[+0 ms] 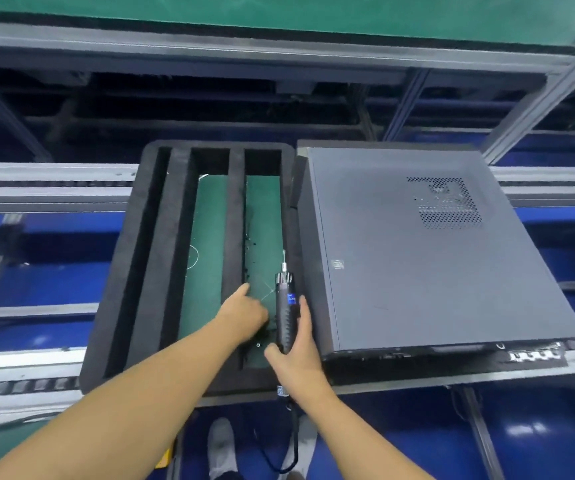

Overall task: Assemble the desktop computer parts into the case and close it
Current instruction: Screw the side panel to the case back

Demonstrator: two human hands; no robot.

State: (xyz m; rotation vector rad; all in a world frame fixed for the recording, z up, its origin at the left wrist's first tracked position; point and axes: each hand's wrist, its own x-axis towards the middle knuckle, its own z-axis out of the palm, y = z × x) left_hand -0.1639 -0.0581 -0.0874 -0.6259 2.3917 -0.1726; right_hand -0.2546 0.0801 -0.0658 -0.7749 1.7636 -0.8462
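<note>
- Our right hand (296, 358) wraps the black, cylindrical electric screwdriver (285, 306), its metal bit pointing far.
- Our left hand (244, 315) dips curled fingers into a slot of the black foam tray (165, 258); whether it pinches anything we cannot tell.
- The matte grey computer case (435, 254) lies flat and closed just right of the tray.
</note>
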